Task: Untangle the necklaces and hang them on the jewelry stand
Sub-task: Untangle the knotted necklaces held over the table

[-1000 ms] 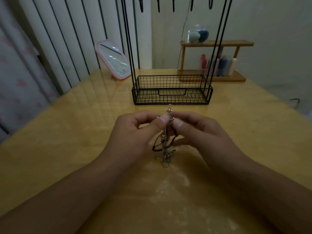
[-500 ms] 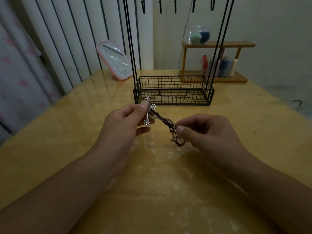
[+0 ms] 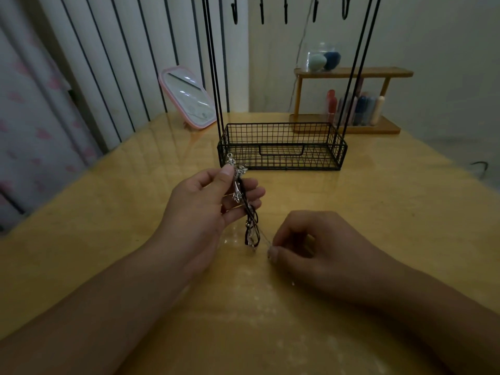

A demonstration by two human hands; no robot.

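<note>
My left hand (image 3: 205, 204) pinches a silver cross pendant (image 3: 236, 180) between thumb and fingers, held upright above the wooden table (image 3: 108, 212). A tangle of dark cords and thin chain (image 3: 251, 226) hangs down from the pendant to the tabletop. My right hand (image 3: 316, 244) rests low on the table and pinches a fine silver chain that runs up to the tangle. The black wire jewelry stand (image 3: 281, 147) rises behind my hands, with a basket base, thin uprights and hooks (image 3: 286, 9) along the top edge of the view.
A pink-framed mirror (image 3: 189, 98) leans at the back left of the table. At the back right, a wooden shelf (image 3: 351, 74) carries a glass jar of sponges and a row of small bottles. A striped wall and a curtain lie on the left.
My hands have parted. The left lifted the cross pendant up and to the left; the right dropped down to the table, drawing a thin chain out of the tangle.
</note>
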